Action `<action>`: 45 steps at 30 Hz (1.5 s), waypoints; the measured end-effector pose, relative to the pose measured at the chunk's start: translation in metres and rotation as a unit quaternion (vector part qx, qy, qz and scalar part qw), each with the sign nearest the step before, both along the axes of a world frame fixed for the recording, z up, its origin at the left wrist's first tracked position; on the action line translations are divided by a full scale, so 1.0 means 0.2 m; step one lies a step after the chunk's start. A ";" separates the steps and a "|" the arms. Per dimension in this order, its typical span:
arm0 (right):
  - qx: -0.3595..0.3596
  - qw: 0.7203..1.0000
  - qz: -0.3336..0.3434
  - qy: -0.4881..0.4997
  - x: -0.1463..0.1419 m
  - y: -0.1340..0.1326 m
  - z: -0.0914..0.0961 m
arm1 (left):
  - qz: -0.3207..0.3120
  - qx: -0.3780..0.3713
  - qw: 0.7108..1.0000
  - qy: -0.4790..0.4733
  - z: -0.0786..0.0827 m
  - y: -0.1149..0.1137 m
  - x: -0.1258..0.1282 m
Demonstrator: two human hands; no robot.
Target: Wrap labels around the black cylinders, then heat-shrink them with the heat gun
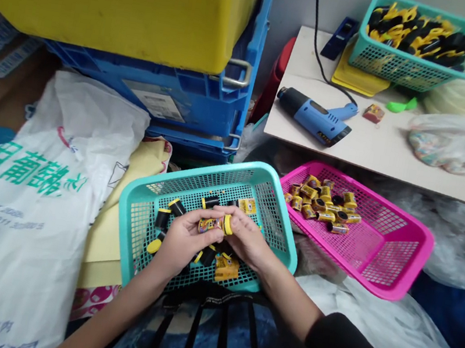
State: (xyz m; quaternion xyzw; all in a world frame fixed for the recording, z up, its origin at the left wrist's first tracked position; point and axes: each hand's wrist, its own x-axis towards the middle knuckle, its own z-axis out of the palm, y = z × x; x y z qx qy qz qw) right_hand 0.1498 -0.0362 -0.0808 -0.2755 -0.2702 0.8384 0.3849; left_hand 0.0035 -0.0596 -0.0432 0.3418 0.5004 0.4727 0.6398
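Both my hands hold one small printed canister point(210, 224) with a yellow cap, above a teal basket point(122, 221). My left hand point(183, 240) is closed round its printed body. At the capped end, the fingers of my right hand point(249, 240) grip the yellow cap point(228, 224). Inside the basket lie several black canisters with yellow caps, such as this black canister point(162, 219) at the left. A flat printed yellow sleeve point(226, 268) rests near the front, and another printed sleeve point(247, 205) lies towards the back. My hands hide part of the basket's contents.
A pink basket point(396, 256) at the right holds several wrapped canisters point(321, 200). On the white table point(376, 155) behind lie a blue heat gun point(316, 117) and a basket of black and yellow parts point(419, 39). Blue crates point(175, 88) and a white sack point(19, 211) stand left.
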 end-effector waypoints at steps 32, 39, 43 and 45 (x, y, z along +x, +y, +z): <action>0.195 0.975 -0.024 -0.108 0.05 -0.09 0.02 | -0.083 0.199 0.960 0.179 0.03 -0.07 -0.04; 0.274 0.915 -0.183 -0.233 0.13 -0.01 0.31 | -0.095 0.402 0.836 0.360 0.21 0.16 -0.06; 0.317 0.804 -0.321 -0.387 0.38 -0.06 0.33 | -0.159 0.277 0.858 0.402 0.08 0.18 -0.11; 0.311 0.725 -0.373 -0.488 0.57 -0.06 0.28 | -0.214 0.211 0.837 0.457 -0.04 0.16 -0.12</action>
